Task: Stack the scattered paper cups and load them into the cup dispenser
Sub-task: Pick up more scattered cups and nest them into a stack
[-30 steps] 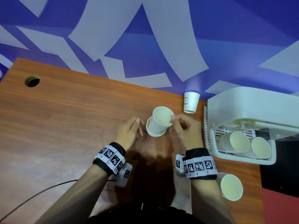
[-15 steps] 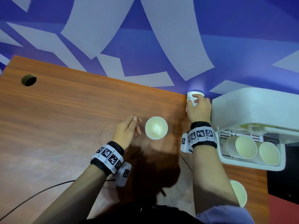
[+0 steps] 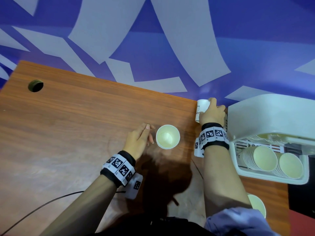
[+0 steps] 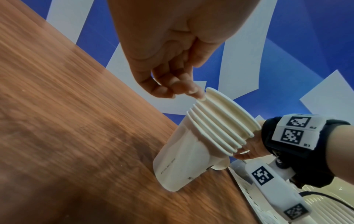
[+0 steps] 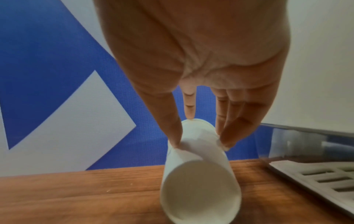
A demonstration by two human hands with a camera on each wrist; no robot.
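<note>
A stack of several white paper cups (image 3: 167, 137) stands upright mid-table. My left hand (image 3: 141, 137) rests just left of it with loose fingers; in the left wrist view one fingertip (image 4: 199, 95) touches the top rim of the stack (image 4: 191, 151). At the table's back edge my right hand (image 3: 211, 113) grips a single upside-down cup (image 3: 202, 108) by its base. The right wrist view shows this cup (image 5: 199, 174) tilted, mouth toward the camera, thumb (image 5: 172, 133) and fingers pinching the base. The white cup dispenser (image 3: 272, 113) stands right beside it.
Two rows of nested cups (image 3: 264, 158) lie in the dispenser's open tray (image 3: 272, 178). One more loose cup (image 3: 257, 206) stands near the front right, partly behind my right arm. The blue patterned wall borders the table's back. A cable hole (image 3: 35, 86) sits far left.
My right hand released the cup it was setting into the stack, reached back right and took hold of the upside-down cup. The left hand stayed beside the stack.
</note>
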